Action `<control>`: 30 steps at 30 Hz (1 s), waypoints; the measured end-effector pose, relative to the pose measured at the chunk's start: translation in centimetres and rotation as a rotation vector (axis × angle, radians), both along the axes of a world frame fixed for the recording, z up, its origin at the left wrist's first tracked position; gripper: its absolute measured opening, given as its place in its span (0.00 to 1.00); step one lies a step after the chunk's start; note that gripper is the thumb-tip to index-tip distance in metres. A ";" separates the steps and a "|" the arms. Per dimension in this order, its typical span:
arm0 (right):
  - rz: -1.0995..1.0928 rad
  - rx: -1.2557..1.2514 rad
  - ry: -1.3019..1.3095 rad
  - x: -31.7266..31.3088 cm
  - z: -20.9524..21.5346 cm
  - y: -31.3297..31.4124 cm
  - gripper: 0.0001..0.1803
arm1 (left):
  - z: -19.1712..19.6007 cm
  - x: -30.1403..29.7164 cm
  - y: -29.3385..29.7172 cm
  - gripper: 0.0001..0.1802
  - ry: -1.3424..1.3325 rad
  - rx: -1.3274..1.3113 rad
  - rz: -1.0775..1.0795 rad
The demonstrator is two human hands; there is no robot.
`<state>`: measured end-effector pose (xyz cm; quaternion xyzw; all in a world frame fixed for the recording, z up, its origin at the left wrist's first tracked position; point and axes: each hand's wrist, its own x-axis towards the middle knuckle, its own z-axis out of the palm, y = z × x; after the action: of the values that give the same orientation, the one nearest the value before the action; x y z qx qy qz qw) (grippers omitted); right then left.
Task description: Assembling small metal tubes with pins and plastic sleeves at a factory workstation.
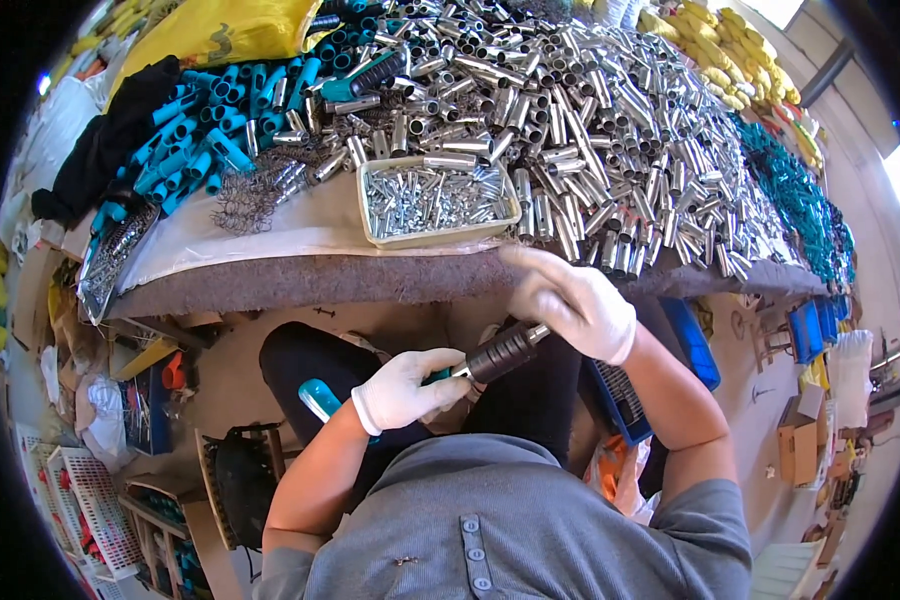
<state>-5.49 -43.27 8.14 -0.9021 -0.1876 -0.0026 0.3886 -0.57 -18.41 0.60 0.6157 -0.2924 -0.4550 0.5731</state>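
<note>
My left hand [410,388], in a white glove, is closed round the end of a tool with a black ribbed sleeve [500,358], held above my lap. A short metal tip [538,333] sticks out of the sleeve's far right end. Beside my left wrist shows a rounded teal piece [319,399]; whether it belongs to the same tool is hidden by the hand. My right hand [585,308], also gloved in white, is over the metal tip. Motion smears its fingers, so their grip does not show.
Ahead, a cloth-covered table [320,283] bears a heap of shiny metal tubes [580,130], teal sleeves [210,140] and a cream tray [450,238] of small metal parts. A blue crate [620,400] stands by my right leg. A wooden-framed chair [240,480] stands left.
</note>
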 end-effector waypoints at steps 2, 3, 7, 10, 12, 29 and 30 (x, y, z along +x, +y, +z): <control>0.226 0.309 0.233 0.2 -0.4 -0.3 0.49 | -0.1 0.0 0.0 0.12 -0.006 -0.008 -0.010; 0.314 0.335 0.297 0.4 -0.8 -0.3 0.49 | -0.1 0.0 0.1 0.12 0.012 -0.027 -0.011; 0.157 0.492 0.036 0.1 -4.4 0.6 0.57 | 0.6 0.1 0.0 0.13 0.228 -0.145 0.011; 0.250 1.264 0.385 0.2 -6.2 5.2 0.20 | 0.1 0.0 -0.5 0.17 0.405 -0.156 -0.142; 0.108 1.575 0.303 0.3 -6.3 7.7 0.11 | 0.0 -0.3 -0.5 0.17 0.178 -0.115 -0.005; -0.203 0.509 0.336 -5.5 -6.9 8.2 0.27 | -3.5 4.6 4.6 0.07 0.777 -0.840 1.353; -0.200 0.449 0.294 -4.6 -7.4 8.3 0.27 | -3.9 4.9 3.9 0.07 0.805 -0.875 1.365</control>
<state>-10.14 -34.99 0.72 -0.7982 -0.0342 0.0483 0.5995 4.28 -14.49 -3.34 0.1767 0.2123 -0.0454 0.9600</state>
